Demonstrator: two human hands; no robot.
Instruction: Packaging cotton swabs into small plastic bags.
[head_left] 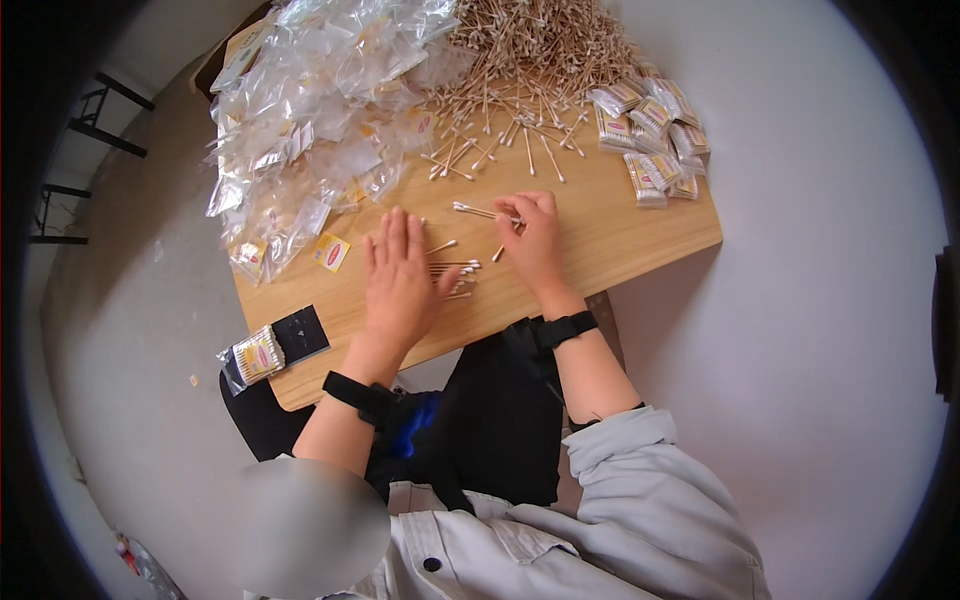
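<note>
My left hand [398,285] lies over a small bundle of cotton swabs [462,268] on the wooden table. Its fingers stretch forward and the thumb is held apart; the palm hides part of the bundle. To its right, my right hand [536,240] is closed in a pinch on a few cotton swabs [472,209]. Their white tips point left toward the left hand, and another swab end [497,254] shows below the fingers. A yellow and white label card [331,252] rests just left of my left hand.
A big heap of loose cotton swabs [540,50] covers the far side. Clear plastic bags [310,110] pile up at the left. Filled packs [655,125] sit at the far right edge. Another pack [258,355] lies by a black flat object [302,333] at the near-left table edge.
</note>
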